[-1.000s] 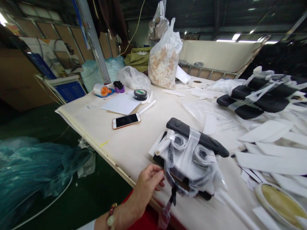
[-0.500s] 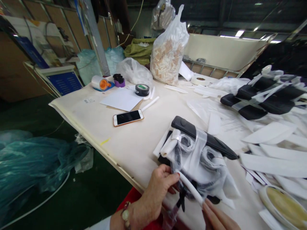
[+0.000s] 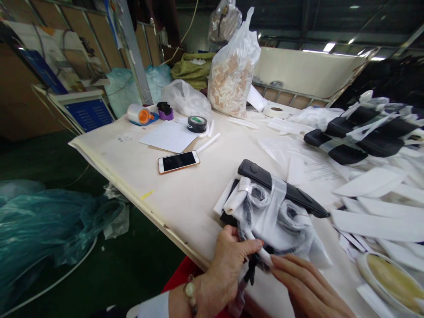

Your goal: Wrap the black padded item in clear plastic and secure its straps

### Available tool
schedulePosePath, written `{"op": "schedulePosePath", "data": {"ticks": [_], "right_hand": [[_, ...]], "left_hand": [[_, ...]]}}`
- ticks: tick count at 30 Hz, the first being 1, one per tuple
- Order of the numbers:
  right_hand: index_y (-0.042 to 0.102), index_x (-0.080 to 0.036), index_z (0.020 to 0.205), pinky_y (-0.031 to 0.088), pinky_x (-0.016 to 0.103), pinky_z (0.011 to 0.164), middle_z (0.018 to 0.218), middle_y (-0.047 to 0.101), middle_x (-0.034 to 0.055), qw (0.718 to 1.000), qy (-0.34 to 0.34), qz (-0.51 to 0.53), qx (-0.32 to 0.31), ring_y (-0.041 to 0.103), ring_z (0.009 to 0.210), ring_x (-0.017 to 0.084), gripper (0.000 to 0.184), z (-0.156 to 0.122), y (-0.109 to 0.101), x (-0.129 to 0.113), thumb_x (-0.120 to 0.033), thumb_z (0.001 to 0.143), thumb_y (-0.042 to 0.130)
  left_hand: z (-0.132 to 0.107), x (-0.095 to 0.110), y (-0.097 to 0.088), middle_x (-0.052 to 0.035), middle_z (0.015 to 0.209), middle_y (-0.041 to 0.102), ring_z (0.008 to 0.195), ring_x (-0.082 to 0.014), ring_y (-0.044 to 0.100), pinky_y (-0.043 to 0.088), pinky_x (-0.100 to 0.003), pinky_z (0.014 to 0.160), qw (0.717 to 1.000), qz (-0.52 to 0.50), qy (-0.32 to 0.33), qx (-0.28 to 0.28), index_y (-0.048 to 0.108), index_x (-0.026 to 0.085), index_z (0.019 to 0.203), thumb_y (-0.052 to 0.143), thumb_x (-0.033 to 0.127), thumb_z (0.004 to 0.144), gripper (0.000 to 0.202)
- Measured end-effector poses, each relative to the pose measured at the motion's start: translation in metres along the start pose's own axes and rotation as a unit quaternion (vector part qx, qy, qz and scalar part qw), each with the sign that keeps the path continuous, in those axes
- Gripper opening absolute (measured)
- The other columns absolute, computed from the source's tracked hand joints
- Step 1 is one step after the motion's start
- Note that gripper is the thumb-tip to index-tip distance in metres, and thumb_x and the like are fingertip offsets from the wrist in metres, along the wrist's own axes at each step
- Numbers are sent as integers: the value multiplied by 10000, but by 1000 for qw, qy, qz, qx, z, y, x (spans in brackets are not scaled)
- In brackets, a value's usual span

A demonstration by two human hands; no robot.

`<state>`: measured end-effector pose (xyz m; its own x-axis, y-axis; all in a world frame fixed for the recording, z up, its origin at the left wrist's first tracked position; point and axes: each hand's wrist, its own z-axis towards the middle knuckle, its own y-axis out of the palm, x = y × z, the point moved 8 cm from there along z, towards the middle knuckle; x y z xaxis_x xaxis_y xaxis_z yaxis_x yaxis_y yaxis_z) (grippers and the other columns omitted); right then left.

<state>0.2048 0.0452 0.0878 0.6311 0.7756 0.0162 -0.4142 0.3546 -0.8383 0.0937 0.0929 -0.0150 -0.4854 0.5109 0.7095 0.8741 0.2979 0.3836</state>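
A bundle lies near the table's front edge: a long black padded piece, a white foam roll and coiled grey cables, with clear plastic around them. Along its near side runs a thin white foam tube. My left hand is closed on this tube, the thumb lying over it. At the tube's right end, the fingers of my right hand are pressed together on it. Below the left thumb hangs a dark strap-like piece; the hands partly hide the bundle's underside.
A phone, a black tape roll and white paper lie farther back on the table. To the right are white foam strips, black taped bundles and a round tape roll. A filled plastic bag stands behind.
My right hand has moved up and left along the foam tube, closer to my left hand. My left thumb has shifted right along it. Less tube shows between the hands.
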Motion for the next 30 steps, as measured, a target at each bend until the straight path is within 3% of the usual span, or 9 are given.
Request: {"op": "schedulePosePath", "data": {"ticks": [6,11,15,19,24,28,30], "right_hand": [[639,-170,816,571,217,713,789,693,40,994,61,81,42,657,795,138,318,26,10,18,8,824,377],[631,-177,832,554,212,756,862,683,48,984,73,161,-30,633,872,126,315,26,17,26,8,843,378],[616,-221,1051,548,288,820,1027,655,60,982,99,126,-97,594,1008,172,248,15,8,44,-116,863,494],[643,-225,1009,542,293,687,965,620,83,990,103,58,-75,597,875,182,197,9,-2,52,-199,900,480],[639,-176,984,509,250,619,850,623,69,990,95,58,-90,572,746,150,255,13,8,44,-88,889,419],[643,-160,931,503,241,601,804,620,59,983,86,108,-120,560,711,146,297,18,16,38,-29,874,383],[645,-172,930,503,242,610,808,623,55,979,91,122,-137,562,719,146,299,17,19,38,-33,880,386]], "left_hand": [[2,-4,5,39,603,561,531,-98,488,396,-216,516,999,-36,2,-12,486,155,822,717,156,423,461],[6,-6,-2,17,654,592,562,-114,515,415,-228,535,1000,-8,25,10,499,156,827,690,179,436,435],[7,-5,-4,-3,659,617,571,-133,544,423,-233,528,1000,18,22,5,503,157,808,673,196,446,402],[5,-3,-5,-2,638,616,562,-136,553,428,-230,519,999,18,27,15,505,159,790,669,195,451,378],[5,-5,-4,-17,695,640,611,-156,584,454,-246,568,999,13,35,-1,498,156,850,680,215,491,408],[4,-4,-12,-41,764,644,694,-176,600,471,-269,637,993,88,74,-25,481,152,914,657,268,620,362],[-3,7,-21,-73,866,640,804,-216,610,487,-323,718,969,186,161,1,473,152,989,643,286,683,374]]}}
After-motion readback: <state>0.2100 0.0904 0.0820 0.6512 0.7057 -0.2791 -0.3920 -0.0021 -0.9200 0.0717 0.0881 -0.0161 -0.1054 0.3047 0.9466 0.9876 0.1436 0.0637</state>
